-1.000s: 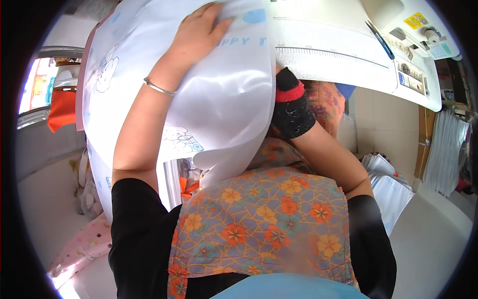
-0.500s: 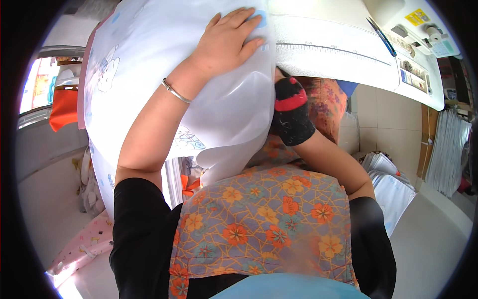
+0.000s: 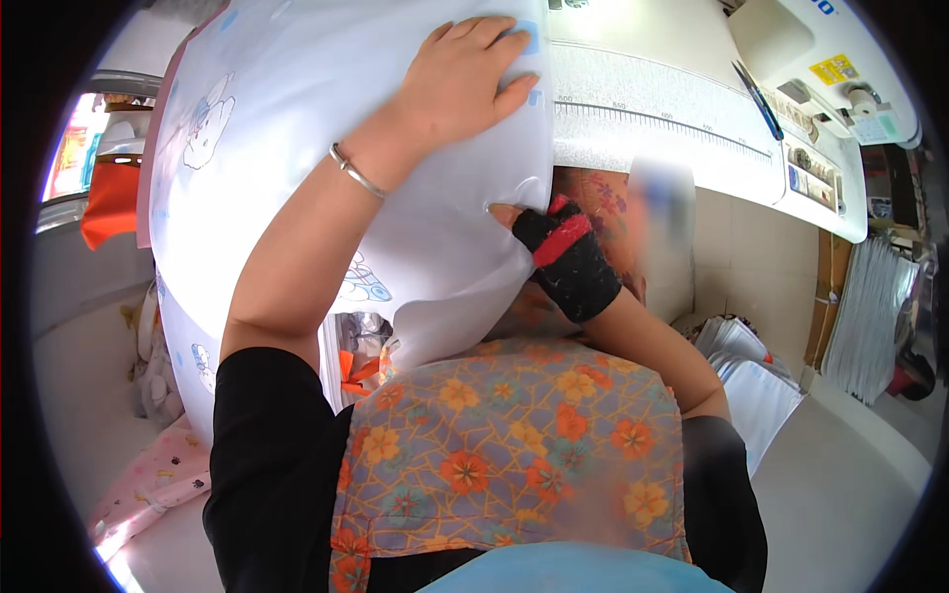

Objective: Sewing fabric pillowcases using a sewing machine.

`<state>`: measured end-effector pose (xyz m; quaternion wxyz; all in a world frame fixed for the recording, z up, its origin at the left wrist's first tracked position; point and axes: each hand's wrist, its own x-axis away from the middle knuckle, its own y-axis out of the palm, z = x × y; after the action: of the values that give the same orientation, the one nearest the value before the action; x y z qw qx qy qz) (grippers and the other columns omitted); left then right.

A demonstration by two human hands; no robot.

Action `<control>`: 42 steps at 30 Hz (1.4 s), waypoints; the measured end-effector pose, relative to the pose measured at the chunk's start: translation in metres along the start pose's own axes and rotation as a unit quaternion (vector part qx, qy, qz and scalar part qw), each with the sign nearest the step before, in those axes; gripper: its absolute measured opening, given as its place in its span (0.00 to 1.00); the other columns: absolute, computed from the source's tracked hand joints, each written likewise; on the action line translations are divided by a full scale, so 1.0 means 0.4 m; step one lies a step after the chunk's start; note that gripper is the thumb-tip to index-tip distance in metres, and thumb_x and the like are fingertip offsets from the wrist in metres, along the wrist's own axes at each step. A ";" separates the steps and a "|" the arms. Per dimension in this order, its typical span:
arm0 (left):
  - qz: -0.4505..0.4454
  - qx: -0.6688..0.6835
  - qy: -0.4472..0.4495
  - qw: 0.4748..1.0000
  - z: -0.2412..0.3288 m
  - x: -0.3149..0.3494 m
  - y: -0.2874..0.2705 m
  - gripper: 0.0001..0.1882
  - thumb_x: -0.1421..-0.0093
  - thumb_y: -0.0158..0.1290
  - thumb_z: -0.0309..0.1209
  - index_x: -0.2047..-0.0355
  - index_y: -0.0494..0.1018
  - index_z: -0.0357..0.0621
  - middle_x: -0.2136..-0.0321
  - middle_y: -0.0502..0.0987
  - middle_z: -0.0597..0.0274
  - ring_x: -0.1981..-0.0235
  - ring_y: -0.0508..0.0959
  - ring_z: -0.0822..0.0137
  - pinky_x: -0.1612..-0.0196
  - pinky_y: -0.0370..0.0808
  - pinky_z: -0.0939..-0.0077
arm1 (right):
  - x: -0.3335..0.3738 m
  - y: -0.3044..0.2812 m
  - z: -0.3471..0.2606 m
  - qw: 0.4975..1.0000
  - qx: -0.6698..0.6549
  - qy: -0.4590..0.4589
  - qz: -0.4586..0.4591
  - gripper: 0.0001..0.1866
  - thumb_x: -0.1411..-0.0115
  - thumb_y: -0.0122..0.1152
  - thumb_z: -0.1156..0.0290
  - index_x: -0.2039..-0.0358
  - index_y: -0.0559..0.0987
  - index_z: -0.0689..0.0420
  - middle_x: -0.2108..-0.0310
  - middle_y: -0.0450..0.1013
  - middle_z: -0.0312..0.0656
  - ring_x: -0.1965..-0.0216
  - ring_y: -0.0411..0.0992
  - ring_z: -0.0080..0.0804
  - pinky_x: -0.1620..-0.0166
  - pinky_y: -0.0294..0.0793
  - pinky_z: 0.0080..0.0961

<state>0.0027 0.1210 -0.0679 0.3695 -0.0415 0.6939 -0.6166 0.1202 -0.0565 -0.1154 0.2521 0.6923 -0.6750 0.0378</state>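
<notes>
A large white, slightly glossy sheet (image 3: 297, 119) with pale blue cartoon prints covers the left of the worktop and drapes over its front edge. My left hand (image 3: 463, 84) lies palm down on it, fingers apart, near the sheet's right edge. In a black fingerless glove with a red band, my right hand (image 3: 568, 255) holds the hanging right edge of the sheet. Its thumb rests on top, while the other fingers are hidden beneath. Under the sheet the material wrinkles around that thumb.
A sewing machine (image 3: 791, 49) stands at the back right on the white table (image 3: 633, 79), which has a printed ruler. Dark tweezers (image 3: 756, 99) lie beside it. Stacked white pieces (image 3: 756, 395) sit low on the right. An orange cloth (image 3: 111, 203) hangs at the far left.
My right hand has come out from beside the table's front edge, moving left and toward me, and its thumb now shows on top of the sheet. My left hand stays flat on it.
</notes>
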 end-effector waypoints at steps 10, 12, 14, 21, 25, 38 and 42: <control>0.003 0.006 -0.011 1.000 0.002 -0.034 -0.018 0.23 0.43 0.53 0.37 0.52 0.71 0.33 0.51 0.71 0.44 0.49 0.72 0.47 0.43 0.68 0.59 | -0.021 0.006 -0.031 0.998 0.060 -0.019 0.016 0.16 0.42 0.66 0.61 0.64 0.82 0.62 0.71 0.78 0.38 0.68 0.71 0.23 0.63 0.72 0.26; -0.055 -0.009 -0.036 0.998 -0.004 -0.044 0.004 0.24 0.39 0.52 0.43 0.48 0.71 0.40 0.46 0.71 0.51 0.43 0.70 0.55 0.40 0.65 0.53 | -0.023 0.004 -0.032 0.998 0.061 -0.002 0.007 0.15 0.42 0.66 0.61 0.64 0.81 0.61 0.71 0.78 0.38 0.69 0.71 0.23 0.62 0.72 0.26; -0.017 -0.018 -0.016 1.000 0.010 -0.023 0.016 0.23 0.39 0.52 0.42 0.49 0.72 0.39 0.46 0.72 0.50 0.43 0.70 0.54 0.40 0.66 0.53 | -0.020 0.001 -0.046 0.999 0.050 0.008 0.010 0.15 0.42 0.65 0.61 0.63 0.81 0.60 0.72 0.78 0.39 0.69 0.71 0.24 0.63 0.72 0.26; -0.004 0.024 -0.011 1.000 0.010 -0.027 0.024 0.24 0.40 0.53 0.41 0.49 0.70 0.39 0.47 0.72 0.49 0.44 0.71 0.54 0.40 0.66 0.52 | -0.024 -0.001 -0.094 0.999 0.022 -0.006 -0.033 0.15 0.40 0.63 0.60 0.61 0.81 0.59 0.68 0.77 0.37 0.65 0.71 0.23 0.61 0.72 0.27; -0.006 0.019 -0.001 1.000 -0.033 -0.052 0.019 0.24 0.40 0.52 0.40 0.47 0.70 0.39 0.46 0.72 0.49 0.44 0.71 0.53 0.40 0.66 0.53 | -0.019 0.009 -0.118 0.999 0.034 0.018 -0.007 0.15 0.39 0.63 0.60 0.60 0.80 0.59 0.67 0.76 0.35 0.63 0.72 0.23 0.59 0.72 0.27; -0.012 0.020 0.050 0.998 -0.113 0.068 -0.090 0.21 0.42 0.53 0.35 0.51 0.71 0.37 0.49 0.72 0.46 0.48 0.72 0.49 0.43 0.68 0.56 | -0.008 0.020 -0.152 0.997 0.053 -0.041 0.024 0.21 0.40 0.63 0.61 0.50 0.75 0.61 0.55 0.74 0.41 0.53 0.70 0.29 0.48 0.68 0.27; -0.001 0.080 -0.070 0.994 -0.061 0.278 -0.181 0.16 0.43 0.55 0.26 0.54 0.74 0.36 0.50 0.76 0.51 0.51 0.75 0.50 0.46 0.71 0.60 | -0.026 0.003 -0.139 0.997 0.058 -0.022 0.037 0.22 0.43 0.66 0.56 0.54 0.78 0.59 0.58 0.76 0.41 0.54 0.72 0.30 0.47 0.68 0.29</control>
<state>-0.1203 0.0671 -0.0560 0.4185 -0.0559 0.6147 -0.6663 0.1340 -0.0246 -0.0706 0.1950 0.6811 -0.7021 0.0707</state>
